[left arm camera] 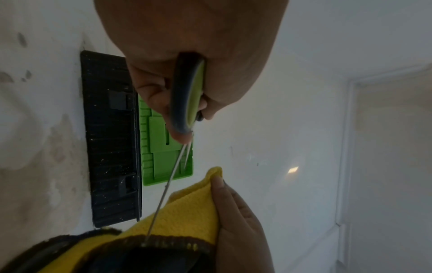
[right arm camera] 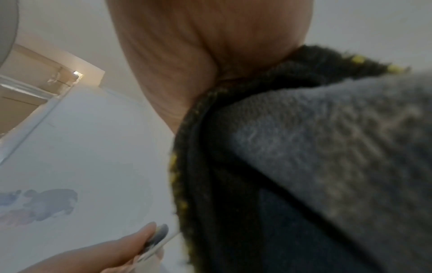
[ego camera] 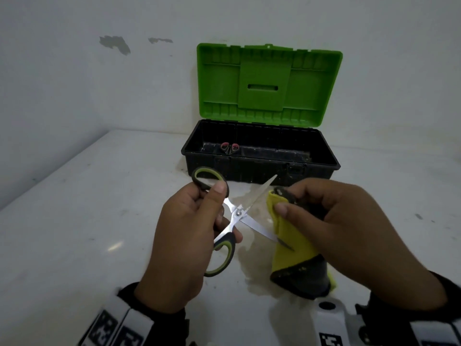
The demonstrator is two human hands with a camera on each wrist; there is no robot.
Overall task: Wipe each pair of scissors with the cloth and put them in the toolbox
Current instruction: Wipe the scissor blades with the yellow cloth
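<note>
Two hands meet at the centre of the head view: the left hand [ego camera: 184, 231] grips the handles of the scissors [ego camera: 237, 213], blades spread apart, while the right hand [ego camera: 349, 233] pinches the yellow cloth [ego camera: 289, 240] folded over the lower blade's tip. That blade runs from centre toward lower right, so wiping probably follows this line. Above them the toolbox [ego camera: 324, 156] stands open, nearer the right hand, with another pair [ego camera: 229, 148] inside.
</note>
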